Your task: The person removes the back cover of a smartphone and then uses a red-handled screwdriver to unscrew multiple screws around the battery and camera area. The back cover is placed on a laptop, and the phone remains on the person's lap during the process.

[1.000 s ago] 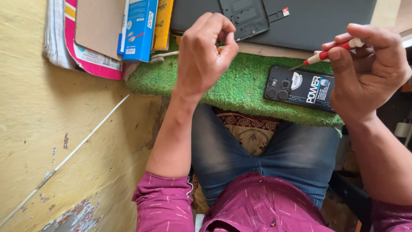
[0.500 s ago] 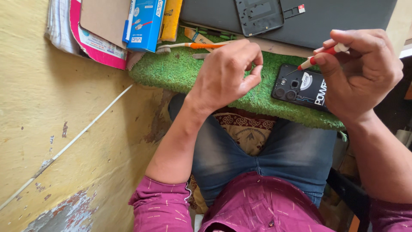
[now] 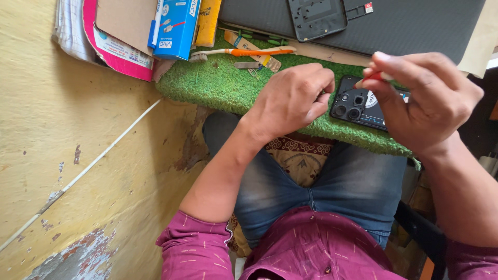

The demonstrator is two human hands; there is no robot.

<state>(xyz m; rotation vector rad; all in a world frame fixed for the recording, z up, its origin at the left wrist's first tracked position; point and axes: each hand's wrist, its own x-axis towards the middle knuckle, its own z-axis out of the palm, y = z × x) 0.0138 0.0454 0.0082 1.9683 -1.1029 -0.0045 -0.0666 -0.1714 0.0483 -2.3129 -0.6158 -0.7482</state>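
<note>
Phone btwn hands, screwdriver above

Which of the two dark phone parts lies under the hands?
The phone with round camera lenses on the green mat. The other, a bare back frame, lies farther away.

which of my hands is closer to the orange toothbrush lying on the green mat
Left. Your left hand rests on the green mat just below the orange toothbrush. Your right hand, holding a red-tipped tool above the black phone, is farther off.

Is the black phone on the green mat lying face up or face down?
Face down. The phone lies flat on the green mat with its camera lenses and printed back upward, between the left hand and right hand.
</note>
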